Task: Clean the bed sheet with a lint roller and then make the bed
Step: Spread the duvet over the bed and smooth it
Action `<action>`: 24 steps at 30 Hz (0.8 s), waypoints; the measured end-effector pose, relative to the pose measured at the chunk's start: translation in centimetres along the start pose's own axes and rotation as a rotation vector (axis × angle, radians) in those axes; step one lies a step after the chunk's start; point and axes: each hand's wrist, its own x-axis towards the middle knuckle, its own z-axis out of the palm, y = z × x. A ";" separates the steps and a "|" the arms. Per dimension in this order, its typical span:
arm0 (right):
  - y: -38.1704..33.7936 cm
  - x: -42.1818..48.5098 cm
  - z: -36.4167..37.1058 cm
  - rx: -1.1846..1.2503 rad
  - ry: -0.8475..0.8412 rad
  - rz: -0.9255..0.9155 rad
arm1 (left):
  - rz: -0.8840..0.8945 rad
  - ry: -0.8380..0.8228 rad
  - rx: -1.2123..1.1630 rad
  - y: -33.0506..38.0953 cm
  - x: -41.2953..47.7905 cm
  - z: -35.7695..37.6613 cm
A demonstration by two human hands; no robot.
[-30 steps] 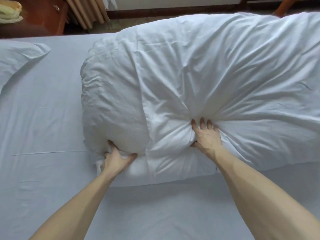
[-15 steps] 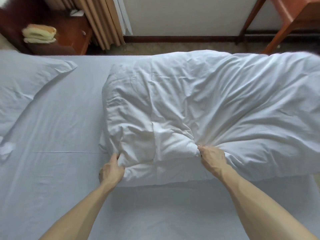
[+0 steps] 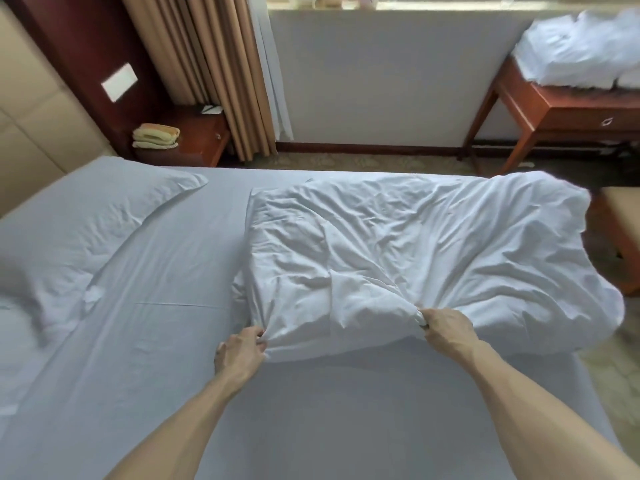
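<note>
The bunched white duvet (image 3: 415,258) lies on the bed sheet (image 3: 166,271), from mid-view out toward 3 o'clock. The left hand (image 3: 239,351), at the heap's 7 o'clock, has its fingers curled round a corner. The right hand (image 3: 446,330), at 5 o'clock, clenches a gathered fold. The step would likely go best by lifting both grips together and drawing toward the pillow (image 3: 79,230) at 9 o'clock, without dragging the sheet.

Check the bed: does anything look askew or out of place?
Yes. The duvet lies bunched and creased on the right part of the sheet, its right end overhanging the mattress edge. The left hand and right hand grip its near edge. The pillow is rumpled.
</note>
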 end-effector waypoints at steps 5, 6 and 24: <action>-0.3 -7.1 0.4 -0.038 0.019 -0.018 | 0.004 0.019 -0.014 -2.6 -5.9 0.1; -0.6 -8.5 0.9 -0.046 0.013 -0.015 | 0.004 0.011 -0.012 -3.3 -7.0 0.6; -13.0 -30.9 8.3 -0.075 -0.026 0.007 | 0.020 -0.035 -0.034 -22.4 -21.9 3.6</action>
